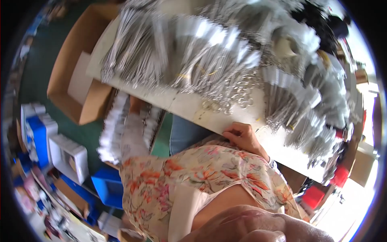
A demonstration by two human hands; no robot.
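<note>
My right hand point(242, 135) rests at the near edge of the pale table point(189, 105), fingers curled in and nothing visible in them. Just beyond it lies a loose heap of small metal rings point(238, 97). My left arm reaches down to the left, below the table edge. There my left hand point(135, 105) is at a long box point(114, 139) packed with rows of white, thin pieces; its fingers are hidden. Bundles of thin silvery strands with whitish upper ends point(137, 48) cover the far side of the table. Yellow ties wrap some of them.
An open cardboard carton point(94, 107) stands left of the table. Lower left are a white bin point(70, 155), a blue bin point(108, 185) and stacked boxes on the green floor. More bundles point(294, 99) lie on the right part of the table. Red containers point(313, 197) stand at the right.
</note>
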